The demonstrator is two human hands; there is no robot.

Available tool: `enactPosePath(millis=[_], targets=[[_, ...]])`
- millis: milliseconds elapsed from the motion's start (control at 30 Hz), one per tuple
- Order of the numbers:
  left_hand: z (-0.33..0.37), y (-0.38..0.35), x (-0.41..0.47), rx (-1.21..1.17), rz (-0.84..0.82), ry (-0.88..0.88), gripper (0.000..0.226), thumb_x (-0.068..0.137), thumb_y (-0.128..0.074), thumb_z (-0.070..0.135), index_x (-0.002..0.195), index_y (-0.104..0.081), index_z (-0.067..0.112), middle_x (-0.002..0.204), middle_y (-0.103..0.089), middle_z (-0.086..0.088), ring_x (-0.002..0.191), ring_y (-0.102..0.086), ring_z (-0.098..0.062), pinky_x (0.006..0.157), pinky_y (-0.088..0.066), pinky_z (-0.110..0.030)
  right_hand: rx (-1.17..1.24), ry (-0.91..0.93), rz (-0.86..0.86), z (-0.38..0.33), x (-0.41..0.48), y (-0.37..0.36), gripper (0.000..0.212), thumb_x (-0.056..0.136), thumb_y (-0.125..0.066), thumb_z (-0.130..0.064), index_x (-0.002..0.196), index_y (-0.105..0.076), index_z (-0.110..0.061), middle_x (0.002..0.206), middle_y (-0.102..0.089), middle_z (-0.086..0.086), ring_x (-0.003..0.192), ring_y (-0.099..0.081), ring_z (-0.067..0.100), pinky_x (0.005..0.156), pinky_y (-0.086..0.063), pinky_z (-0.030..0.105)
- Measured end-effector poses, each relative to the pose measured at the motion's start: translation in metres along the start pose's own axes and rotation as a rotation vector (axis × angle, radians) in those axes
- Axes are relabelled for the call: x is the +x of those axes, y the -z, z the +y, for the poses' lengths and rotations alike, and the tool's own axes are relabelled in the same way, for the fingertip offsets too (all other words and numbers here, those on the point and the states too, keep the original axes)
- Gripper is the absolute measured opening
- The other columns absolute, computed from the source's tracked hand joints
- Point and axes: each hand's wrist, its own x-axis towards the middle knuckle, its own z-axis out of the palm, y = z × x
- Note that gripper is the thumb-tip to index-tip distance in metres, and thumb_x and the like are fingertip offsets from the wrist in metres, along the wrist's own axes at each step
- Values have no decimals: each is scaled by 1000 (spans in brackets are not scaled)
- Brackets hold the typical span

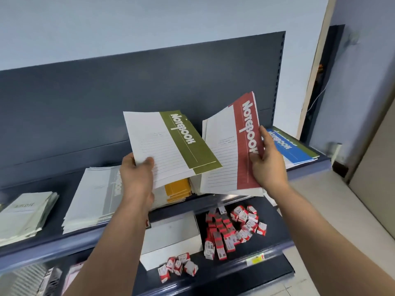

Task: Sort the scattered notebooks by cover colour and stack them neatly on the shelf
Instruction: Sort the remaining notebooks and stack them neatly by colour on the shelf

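My left hand (136,174) grips the near corner of an olive-green notebook (171,144), lifted above the shelf (64,238). My right hand (268,161) holds a tilted bundle of red notebooks (239,146) by its right edge, its lower edge near the shelf. Under the green one lies a yellow notebook stack (177,190). A grey notebook stack (94,197) sits to the left. A blue notebook (288,148) lies on top of a green-edged pile at the shelf's right end.
A pile of pale booklets (23,212) lies at the far left of the shelf. On the lower shelf are a white box (171,238) and several small red-and-white packets (233,227). A dark back panel (128,86) stands behind the shelf.
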Motion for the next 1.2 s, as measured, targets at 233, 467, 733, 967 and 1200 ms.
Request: enactPosePath(millis=[233, 467, 733, 967, 1200], targets=[[-7, -22, 32, 33, 66, 23, 27, 94, -56, 2, 117, -53, 16, 112, -66, -1, 100, -65, -21, 82, -52, -33, -159, 18, -273, 21, 72, -51, 59, 98, -47, -13, 150, -25, -28, 132, -58, 4, 113, -59, 29, 91, -48, 40], [-25, -43, 35, 112, 116, 75, 33, 94, -57, 6, 126, -53, 14, 112, -68, -3, 97, -67, -25, 80, -56, -39, -498, 13, -622, 57, 107, -79, 39, 90, -55, -15, 127, -46, -8, 121, -57, 16, 106, -58, 34, 85, -47, 35], [-36, -86, 25, 75, 120, 90, 29, 92, -55, -2, 118, -57, 11, 95, -69, -2, 78, -66, -19, 65, -52, -29, -513, 265, -591, 63, 141, -40, 38, 95, -52, -14, 132, -57, -18, 128, -62, 5, 115, -56, 26, 92, -46, 33], [-50, -122, 20, 130, 67, 142, 20, 92, -56, -2, 104, -61, 14, 94, -71, -6, 79, -68, -24, 75, -57, -37, -473, 303, -702, 81, 133, -26, 30, 98, -47, -22, 123, -63, -27, 123, -65, -4, 110, -58, 18, 90, -50, 34], [-58, -138, 23, 163, 38, 156, 26, 92, -57, 0, 117, -59, 10, 103, -70, -10, 84, -67, -27, 80, -55, -38, -536, 230, -573, 93, 143, -6, 37, 100, -47, -26, 137, -53, -26, 140, -53, 0, 124, -50, 21, 100, -42, 33]])
